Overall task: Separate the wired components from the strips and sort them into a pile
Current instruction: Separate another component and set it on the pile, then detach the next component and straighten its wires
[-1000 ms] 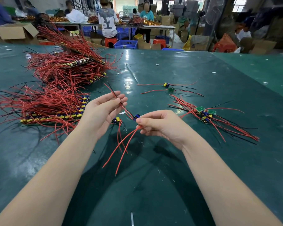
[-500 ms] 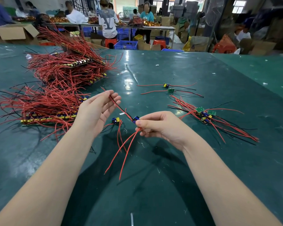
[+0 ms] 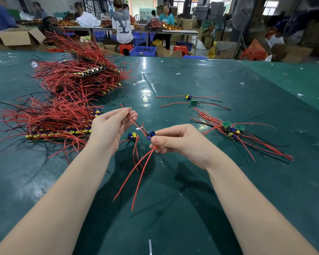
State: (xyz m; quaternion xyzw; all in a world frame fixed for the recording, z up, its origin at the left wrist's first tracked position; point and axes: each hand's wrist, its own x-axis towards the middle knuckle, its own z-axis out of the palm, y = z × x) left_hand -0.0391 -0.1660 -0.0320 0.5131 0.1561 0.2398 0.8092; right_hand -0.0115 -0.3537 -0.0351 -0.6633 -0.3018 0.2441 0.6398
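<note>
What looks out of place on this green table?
Two small wired circuit boards lie apart, beyond the sorted pile of green boards with red wires. Another blue-and-yellow wired component lies loose between the hands.

Both hands raised, left hand and right hand pinching.

One head-worn cam only, wide-angle, looks fwd and down along both forearms onto green table; hands sit close, mid-frame; far workshop w/ other tables fills top edge; no 2nd view to share
</note>
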